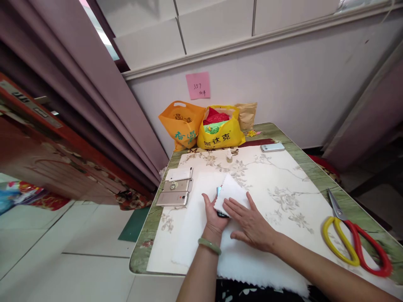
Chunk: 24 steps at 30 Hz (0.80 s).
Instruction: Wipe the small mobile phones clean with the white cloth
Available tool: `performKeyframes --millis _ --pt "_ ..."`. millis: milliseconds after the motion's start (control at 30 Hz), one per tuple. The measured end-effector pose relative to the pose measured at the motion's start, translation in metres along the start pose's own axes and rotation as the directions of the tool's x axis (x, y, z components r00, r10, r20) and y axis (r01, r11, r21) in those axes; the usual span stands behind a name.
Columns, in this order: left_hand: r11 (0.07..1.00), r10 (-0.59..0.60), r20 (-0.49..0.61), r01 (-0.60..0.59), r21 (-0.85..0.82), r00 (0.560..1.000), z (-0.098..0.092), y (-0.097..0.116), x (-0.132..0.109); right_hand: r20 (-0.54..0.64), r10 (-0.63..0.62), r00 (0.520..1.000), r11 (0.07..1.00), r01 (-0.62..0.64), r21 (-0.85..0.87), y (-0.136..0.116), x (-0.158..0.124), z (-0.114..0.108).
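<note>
Low over the front of the table, my left hand (214, 216) holds a dark-edged phone (222, 214) from below, thumb standing up at its side. A white cloth (232, 193) with a jagged edge lies over most of the phone, so only its rim and a bluish strip show. My right hand (252, 224) rests flat on the cloth, fingers stretched and thumb apart. Under both hands is a larger white cloth (252, 268) with a scalloped front edge. To the left lie a white phone (179, 174), a gold phone (176, 186) and another gold phone (171, 199) in a row.
Scissors (343, 222) with yellow and red handles lie at the right. A small bottle (229, 156) stands mid-table. Along the back are an orange bag (182, 126), a yellow bag (222, 136), a brown pouch (246, 115) and a silver phone (272, 147). A wall rises behind.
</note>
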State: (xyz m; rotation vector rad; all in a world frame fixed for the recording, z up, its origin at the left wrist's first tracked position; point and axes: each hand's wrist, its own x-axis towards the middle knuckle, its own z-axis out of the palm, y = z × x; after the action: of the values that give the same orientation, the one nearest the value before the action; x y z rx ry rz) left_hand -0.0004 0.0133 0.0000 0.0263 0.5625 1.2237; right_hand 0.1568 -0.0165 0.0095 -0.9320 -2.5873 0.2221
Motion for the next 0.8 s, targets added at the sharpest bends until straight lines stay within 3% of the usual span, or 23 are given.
performKeyframes --millis 167,333,433,533,667,800 --pt "0.999 -0.041 0.06 0.043 -0.025 0.997 0.0 -0.002 -0.002 0.057 -0.089 0.994 0.993 0.085 0.08 0.001 0.013 -0.003" --pt "0.999 -0.011 -0.03 0.013 0.044 0.999 0.004 -0.004 -0.001 0.013 0.092 0.996 0.994 -0.092 0.066 0.015 0.047 0.012" --pt "0.996 -0.039 0.017 0.038 0.079 0.999 0.009 -0.004 -0.003 -0.047 0.224 0.973 0.975 -0.223 0.022 0.02 0.055 0.017" --pt "0.995 -0.038 0.064 0.032 0.094 0.997 0.012 -0.003 -0.004 -0.09 0.27 0.959 0.961 -0.274 -0.028 0.02 0.046 0.018" --pt "0.998 -0.004 0.022 0.002 0.065 1.0 0.009 -0.002 -0.002 -0.072 0.172 0.982 0.984 -0.175 -0.044 0.01 0.016 0.015" --pt "1.0 -0.028 0.054 0.028 0.008 0.998 0.0 -0.001 -0.003 0.001 -0.02 1.0 1.0 0.02 0.014 -0.005 -0.002 0.005"
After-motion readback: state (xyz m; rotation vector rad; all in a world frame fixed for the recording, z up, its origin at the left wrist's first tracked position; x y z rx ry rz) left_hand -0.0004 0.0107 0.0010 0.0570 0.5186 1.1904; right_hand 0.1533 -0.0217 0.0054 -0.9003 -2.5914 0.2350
